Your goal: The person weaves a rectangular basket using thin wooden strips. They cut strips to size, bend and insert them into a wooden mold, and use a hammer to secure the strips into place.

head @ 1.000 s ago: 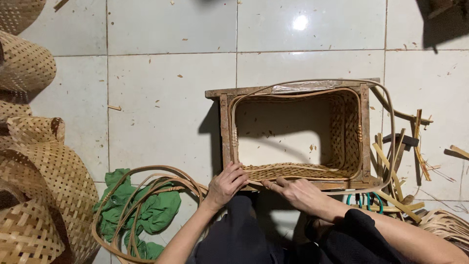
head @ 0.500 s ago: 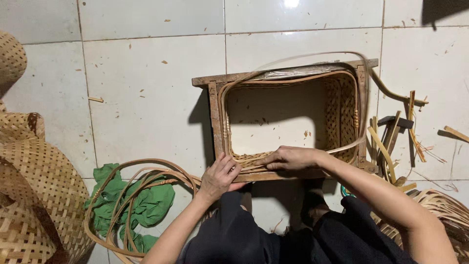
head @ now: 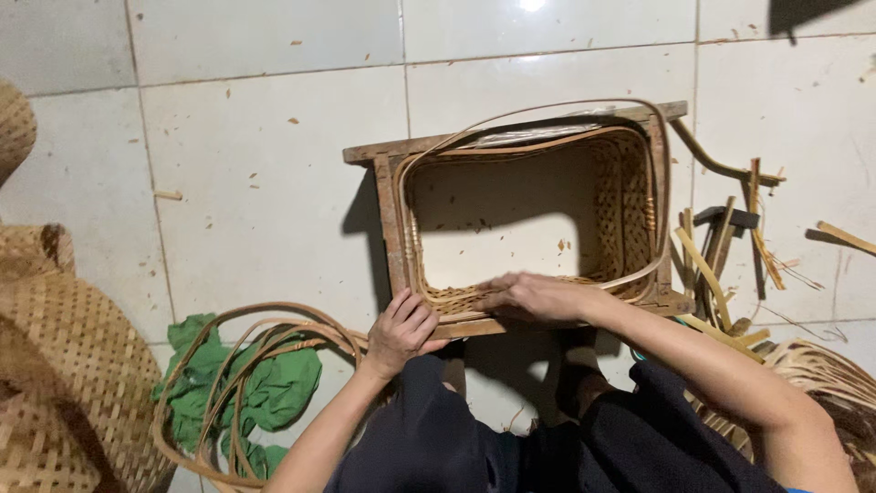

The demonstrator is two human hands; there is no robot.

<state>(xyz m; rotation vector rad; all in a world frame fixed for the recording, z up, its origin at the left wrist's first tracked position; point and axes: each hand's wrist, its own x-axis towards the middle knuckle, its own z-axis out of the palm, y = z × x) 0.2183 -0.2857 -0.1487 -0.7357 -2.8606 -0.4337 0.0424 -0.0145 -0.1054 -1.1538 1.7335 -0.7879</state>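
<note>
Since a second ago our right hand (head: 534, 297) has slid left along the basket (head: 538, 219) rim on the floor, fingers flat, while our left hand (head: 401, 330) curls on the frame (head: 388, 228) corner, so we press evenly.

2 bare forearms, no sleeves, left hand (head: 401, 330), right hand (head: 534, 297), dark trousers (head: 547, 438)

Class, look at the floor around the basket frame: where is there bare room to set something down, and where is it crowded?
Bare tile lies left of and beyond the wooden frame. Crowded: cane strips right of it, cane hoops over green cloth, woven baskets far left.
</note>
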